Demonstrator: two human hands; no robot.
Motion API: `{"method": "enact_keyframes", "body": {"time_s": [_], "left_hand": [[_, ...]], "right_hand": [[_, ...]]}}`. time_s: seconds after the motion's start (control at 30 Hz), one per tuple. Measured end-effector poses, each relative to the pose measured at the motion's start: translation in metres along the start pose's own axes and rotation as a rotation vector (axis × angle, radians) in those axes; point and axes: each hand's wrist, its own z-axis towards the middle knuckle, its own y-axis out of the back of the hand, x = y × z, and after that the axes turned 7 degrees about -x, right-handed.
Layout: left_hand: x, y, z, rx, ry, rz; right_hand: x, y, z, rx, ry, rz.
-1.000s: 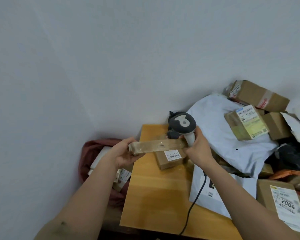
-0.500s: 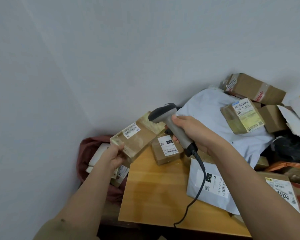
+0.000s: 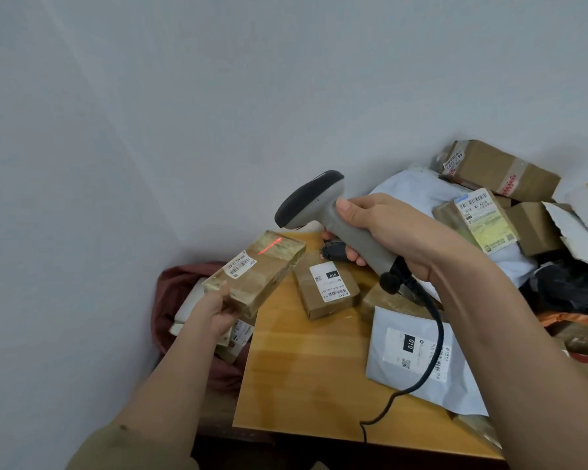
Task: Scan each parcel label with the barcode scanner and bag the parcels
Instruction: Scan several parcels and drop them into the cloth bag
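My left hand (image 3: 218,313) grips the near end of a flat taped cardboard parcel (image 3: 265,269), held tilted over the table's left edge with its white label (image 3: 241,263) facing up. A red scan line falls on the parcel's far end, beyond the label. My right hand (image 3: 384,228) holds the grey barcode scanner (image 3: 323,212) by its handle, head pointing left and down at the parcel. A dark red bag (image 3: 174,290) with several parcels inside sits below, left of the table.
On the wooden table (image 3: 306,374) lie a small brown box (image 3: 326,286) and a white mailer bag (image 3: 418,357), both labelled. Several boxes and bags are piled at the right, among them a taped box (image 3: 499,167). The scanner's black cable (image 3: 431,337) trails over the front edge.
The parcel was turned label-up and moved left over the bag. The scanner rose and tipped its head towards the parcel; a red scan line now shows on it.
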Motion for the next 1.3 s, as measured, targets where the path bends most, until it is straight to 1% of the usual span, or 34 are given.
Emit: {"method": "enact_keyframes", "body": {"time_s": [0.17,0.4,0.53,0.67,0.8,0.97,1.07,1.13,1.2,1.3], "left_hand": [[0.003,0.004,0.002,-0.023,0.012,0.008],[0.005,0.009,0.005,-0.045,0.025,0.042],[0.008,0.012,0.007,-0.051,-0.004,0.078],[0.012,0.018,0.009,-0.053,-0.015,0.048],[0.016,0.031,0.012,-0.072,-0.056,0.099],[0.019,0.066,0.018,-0.109,0.032,0.001],[0.017,0.087,0.021,-0.180,0.043,-0.021],[0.017,0.100,0.023,-0.227,0.061,-0.033],[0.016,0.114,0.030,-0.268,0.050,-0.045],[0.009,0.127,0.042,-0.267,0.072,-0.073]], "right_hand": [[0.011,0.005,-0.011,0.028,0.013,0.027],[0.017,0.013,-0.018,0.042,0.020,-0.003],[0.016,0.016,-0.018,0.055,0.016,0.016],[0.012,0.014,-0.011,0.052,-0.004,0.032],[0.006,0.008,0.000,0.061,-0.033,0.068],[-0.004,-0.009,0.018,0.096,-0.023,0.096],[-0.009,-0.024,0.030,0.135,-0.022,0.091],[-0.012,-0.038,0.036,0.165,-0.030,0.134],[-0.014,-0.051,0.042,0.177,-0.082,0.223],[-0.018,-0.076,0.052,0.203,-0.168,0.325]]}}
